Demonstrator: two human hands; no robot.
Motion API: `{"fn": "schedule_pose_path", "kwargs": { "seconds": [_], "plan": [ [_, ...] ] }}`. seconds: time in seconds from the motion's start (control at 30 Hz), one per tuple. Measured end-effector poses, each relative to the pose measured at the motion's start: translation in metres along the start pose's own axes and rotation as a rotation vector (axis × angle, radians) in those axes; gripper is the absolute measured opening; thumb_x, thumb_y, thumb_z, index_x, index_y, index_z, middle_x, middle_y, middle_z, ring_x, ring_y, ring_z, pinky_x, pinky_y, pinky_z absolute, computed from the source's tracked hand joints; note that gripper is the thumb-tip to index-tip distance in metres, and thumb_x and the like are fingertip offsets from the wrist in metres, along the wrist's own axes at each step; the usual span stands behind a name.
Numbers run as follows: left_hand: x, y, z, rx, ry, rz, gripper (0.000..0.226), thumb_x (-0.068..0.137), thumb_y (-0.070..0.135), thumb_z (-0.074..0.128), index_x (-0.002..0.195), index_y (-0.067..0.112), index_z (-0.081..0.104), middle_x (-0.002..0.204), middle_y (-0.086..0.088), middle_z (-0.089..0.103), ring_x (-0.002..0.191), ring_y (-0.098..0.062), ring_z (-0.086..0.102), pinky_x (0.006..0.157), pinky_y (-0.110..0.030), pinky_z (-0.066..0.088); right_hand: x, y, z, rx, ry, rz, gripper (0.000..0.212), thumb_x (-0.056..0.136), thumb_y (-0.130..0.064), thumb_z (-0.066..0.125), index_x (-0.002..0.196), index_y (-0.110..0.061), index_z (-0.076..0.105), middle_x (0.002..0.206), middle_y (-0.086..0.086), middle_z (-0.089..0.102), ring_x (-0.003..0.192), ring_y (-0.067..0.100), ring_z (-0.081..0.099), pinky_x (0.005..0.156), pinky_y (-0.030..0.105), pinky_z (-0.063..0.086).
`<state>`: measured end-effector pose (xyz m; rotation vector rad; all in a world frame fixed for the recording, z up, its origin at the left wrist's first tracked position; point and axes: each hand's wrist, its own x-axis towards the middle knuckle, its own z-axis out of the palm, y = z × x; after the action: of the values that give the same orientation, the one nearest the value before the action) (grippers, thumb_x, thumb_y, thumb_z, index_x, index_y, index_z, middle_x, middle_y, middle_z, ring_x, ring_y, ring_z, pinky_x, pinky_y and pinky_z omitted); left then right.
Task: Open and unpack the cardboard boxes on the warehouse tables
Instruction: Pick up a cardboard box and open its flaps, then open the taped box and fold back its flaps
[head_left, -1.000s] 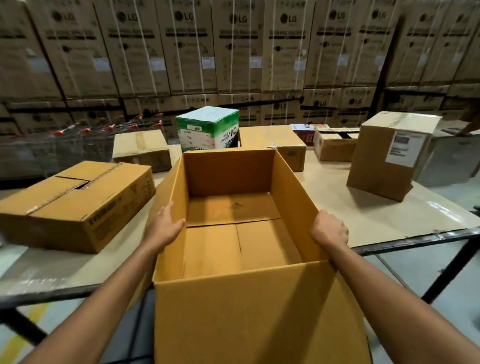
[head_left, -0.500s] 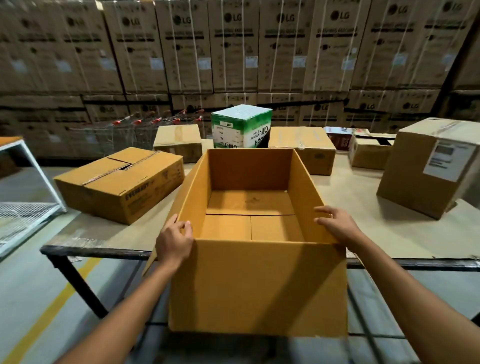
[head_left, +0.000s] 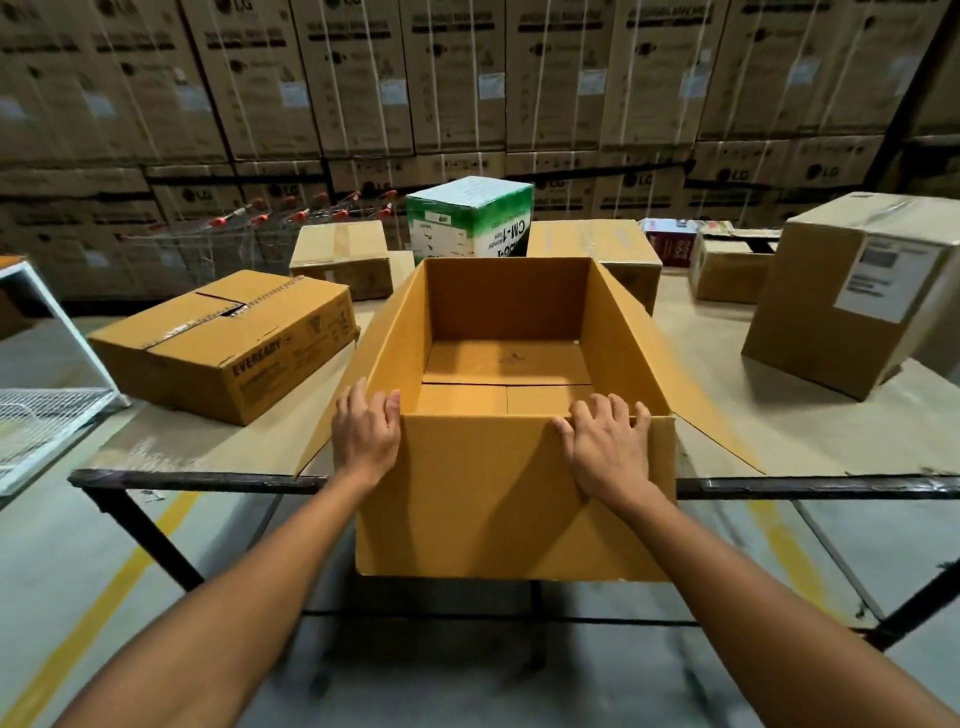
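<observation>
The open box (head_left: 493, 499) hides the base of the green-and-white carton (head_left: 470, 218). The labelled box (head_left: 831, 332) runs off the right edge, its print too blurred to read.

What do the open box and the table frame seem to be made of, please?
The open box looks like plain matte brown cardboard, going by its folded flaps and seams. The table frame is probably black-painted metal, given its thin straight bars.
</observation>
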<state>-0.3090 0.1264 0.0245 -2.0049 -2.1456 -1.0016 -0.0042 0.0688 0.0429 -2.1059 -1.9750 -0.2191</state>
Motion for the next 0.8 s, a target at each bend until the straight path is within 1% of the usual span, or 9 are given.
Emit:
{"fn": "schedule_pose_path", "kwargs": {
  "seconds": [0.1,0.17,0.27,0.4,0.5,0.6,0.63,0.7,0.8],
  "plan": [
    [-0.014,-0.005,-0.005,-0.055,-0.088,0.066,0.059,0.099,0.055,0.025,0.123,0.016,0.063,0.159,-0.014,0.029,0.144,-0.037,0.027,0.113,-0.055,0.03,-0.005,-0.02,-0.002,0.04,-0.042,-0.025,0.062,0.099,-0.062,0.021,0.149,-0.028,0.038,0.159,0.004,0.034,0.15,0.028,0.021,0.12,0.059,0.003],
    [-0.024,-0.001,-0.016,-0.168,-0.111,0.057,0.065,0.096,0.057,0.025,0.139,0.017,0.053,0.163,-0.011,0.022,0.15,-0.032,0.018,0.118,-0.054,0.023,-0.01,-0.045,-0.002,0.067,-0.051,-0.076,0.066,0.099,-0.064,0.024,0.152,-0.027,0.032,0.162,0.003,0.029,0.152,0.028,0.016,0.121,0.06,0.001],
    [-0.037,-0.006,-0.036,-0.29,-0.127,0.069,0.063,0.098,0.056,0.027,0.148,0.021,0.043,0.164,-0.006,0.02,0.152,-0.024,0.012,0.119,-0.051,0.017,-0.02,-0.09,-0.001,0.166,-0.041,-0.097,0.067,0.099,-0.063,0.03,0.154,-0.026,0.029,0.164,0.004,0.023,0.153,0.028,0.01,0.121,0.059,0.001],
    [-0.06,-0.048,-0.081,-0.39,-0.088,0.062,0.063,0.098,0.055,0.03,0.149,0.021,0.04,0.163,-0.004,0.025,0.151,-0.02,0.016,0.119,-0.042,0.019,-0.046,-0.159,0.0,0.423,-0.061,-0.097,0.065,0.098,-0.055,0.045,0.153,-0.024,0.031,0.165,0.005,0.019,0.154,0.025,0.006,0.123,0.052,0.012],
    [-0.085,-0.098,-0.122,-0.447,-0.022,0.036,0.059,0.099,0.05,0.035,0.147,0.016,0.043,0.157,-0.007,0.037,0.146,-0.02,0.03,0.117,-0.039,0.028,-0.082,-0.221,-0.003,0.728,-0.026,-0.062,0.065,0.097,-0.051,0.053,0.153,-0.026,0.032,0.164,0.001,0.023,0.151,0.017,0.016,0.119,0.036,0.018],
    [-0.109,-0.158,-0.156,-0.446,0.039,0.011,0.053,0.1,0.041,0.042,0.142,0.01,0.049,0.148,-0.009,0.048,0.14,-0.02,0.041,0.115,-0.039,0.034,-0.118,-0.289,-0.001,0.874,0.001,-0.07,0.063,0.096,-0.047,0.056,0.152,-0.024,0.038,0.161,0.0,0.031,0.148,0.012,0.025,0.114,0.025,0.02],
    [-0.117,-0.182,-0.165,-0.431,0.053,-0.006,0.051,0.1,0.037,0.044,0.14,0.007,0.051,0.146,-0.01,0.05,0.138,-0.02,0.042,0.115,-0.039,0.034,-0.129,-0.312,0.002,0.903,-0.01,-0.08,0.063,0.096,-0.047,0.056,0.151,-0.023,0.039,0.16,0.0,0.032,0.147,0.011,0.027,0.115,0.026,0.022],
    [-0.131,-0.226,-0.181,-0.391,0.086,-0.029,0.05,0.099,0.036,0.046,0.138,0.005,0.054,0.144,-0.011,0.053,0.136,-0.021,0.045,0.114,-0.035,0.034,-0.147,-0.354,0.011,0.95,-0.046,-0.119,0.064,0.094,-0.049,0.056,0.15,-0.023,0.041,0.159,-0.001,0.034,0.146,0.012,0.03,0.119,0.036,0.03],
    [-0.149,-0.284,-0.2,-0.339,0.102,-0.04,0.051,0.098,0.037,0.045,0.136,0.006,0.055,0.142,-0.008,0.054,0.134,-0.02,0.046,0.113,-0.029,0.033,-0.162,-0.405,0.025,0.976,-0.073,-0.163,0.065,0.091,-0.051,0.056,0.148,-0.022,0.045,0.158,-0.001,0.037,0.145,0.013,0.033,0.11,0.048,0.043]
  ]
}}
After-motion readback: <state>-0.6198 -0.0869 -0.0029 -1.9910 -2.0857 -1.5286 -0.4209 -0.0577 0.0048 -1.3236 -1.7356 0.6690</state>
